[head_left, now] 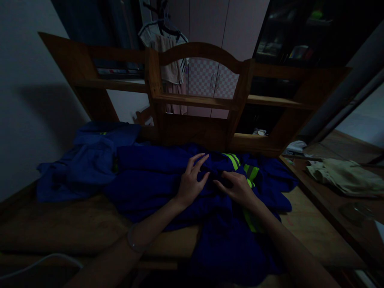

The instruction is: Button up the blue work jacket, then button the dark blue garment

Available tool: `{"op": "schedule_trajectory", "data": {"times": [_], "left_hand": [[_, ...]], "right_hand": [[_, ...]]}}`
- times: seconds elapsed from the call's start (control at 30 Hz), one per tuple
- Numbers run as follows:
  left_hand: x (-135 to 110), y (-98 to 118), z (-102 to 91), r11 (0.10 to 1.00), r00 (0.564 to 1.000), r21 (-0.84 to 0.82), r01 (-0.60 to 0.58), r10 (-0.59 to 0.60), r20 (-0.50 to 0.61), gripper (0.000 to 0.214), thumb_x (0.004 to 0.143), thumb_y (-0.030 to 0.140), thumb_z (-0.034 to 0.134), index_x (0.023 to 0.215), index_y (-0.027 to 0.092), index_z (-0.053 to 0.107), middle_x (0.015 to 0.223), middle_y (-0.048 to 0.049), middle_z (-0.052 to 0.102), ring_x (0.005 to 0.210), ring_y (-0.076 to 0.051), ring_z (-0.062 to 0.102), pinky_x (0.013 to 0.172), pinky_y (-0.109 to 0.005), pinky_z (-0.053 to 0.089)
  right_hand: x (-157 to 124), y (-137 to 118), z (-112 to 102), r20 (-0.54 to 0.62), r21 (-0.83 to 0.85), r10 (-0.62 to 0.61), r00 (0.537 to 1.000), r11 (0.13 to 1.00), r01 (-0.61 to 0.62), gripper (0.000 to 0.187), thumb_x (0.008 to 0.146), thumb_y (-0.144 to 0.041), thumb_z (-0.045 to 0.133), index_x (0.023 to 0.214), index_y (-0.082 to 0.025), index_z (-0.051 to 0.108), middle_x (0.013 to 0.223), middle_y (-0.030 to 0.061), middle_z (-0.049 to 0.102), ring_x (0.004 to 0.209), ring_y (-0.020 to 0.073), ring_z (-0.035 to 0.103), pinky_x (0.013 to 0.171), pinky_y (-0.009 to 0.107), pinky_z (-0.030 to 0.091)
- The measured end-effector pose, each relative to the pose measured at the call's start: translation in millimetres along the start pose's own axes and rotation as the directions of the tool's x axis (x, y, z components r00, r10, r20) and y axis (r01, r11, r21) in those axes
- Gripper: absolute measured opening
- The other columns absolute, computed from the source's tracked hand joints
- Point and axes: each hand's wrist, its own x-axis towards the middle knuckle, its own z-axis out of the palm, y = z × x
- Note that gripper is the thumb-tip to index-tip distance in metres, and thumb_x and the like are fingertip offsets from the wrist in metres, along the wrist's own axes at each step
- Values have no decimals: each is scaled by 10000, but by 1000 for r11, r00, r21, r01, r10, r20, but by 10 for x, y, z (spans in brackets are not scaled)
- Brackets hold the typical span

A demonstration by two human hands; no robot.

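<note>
A dark blue work garment (156, 180) with bright green-yellow stripes (250, 174) lies spread over a wooden bed surface in dim light. My left hand (192, 180) rests flat on the cloth near its middle, fingers stretched and slightly apart. Just to its right, my right hand (237, 186) lies on the same garment beside the stripes, with its fingers curled down into the fabric. A bracelet circles my left wrist (133, 240). Part of the garment hangs over the near edge of the bed.
A second blue garment (90, 160) is heaped at the left. A wooden headboard with shelves (198, 100) stands behind. A pale cloth (345, 176) lies on the wooden surface at the right. Clothes hang at the back. A white cable (39, 262) runs bottom left.
</note>
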Motion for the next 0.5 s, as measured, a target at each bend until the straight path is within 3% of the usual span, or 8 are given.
{"op": "schedule_trajectory", "data": {"times": [0.27, 0.4, 0.5], "left_hand": [[-31, 15, 29, 1000, 1000, -21, 15, -15, 19, 301, 818, 174, 584, 1107, 241, 537, 1195, -52, 464, 1080, -169, 507, 898, -304, 478], [-35, 29, 28, 999, 999, -21, 36, -35, 37, 364, 801, 197, 612, 1147, 249, 510, 1225, -50, 448, 976, -146, 538, 860, -291, 487], [-29, 40, 20, 999, 998, -12, 30, -29, 53, 396, 805, 219, 610, 1181, 249, 490, 1249, -58, 439, 1004, -160, 528, 873, -307, 476]], "right_hand": [[-11, 18, 10, 12, -59, -20, 1000, 998, 21, 296, 868, -437, 510, 716, -183, 515, 625, 20, 565, 583, 136, 536, 570, 240, 319], [-24, 9, 4, 8, -40, -56, 998, 998, 56, 278, 891, -356, 481, 692, -175, 549, 602, 23, 567, 573, 133, 543, 576, 246, 325], [-49, 35, -56, -63, 13, -68, 996, 998, 69, 267, 883, -295, 491, 659, -169, 564, 579, 19, 561, 549, 125, 532, 572, 245, 334]]}}
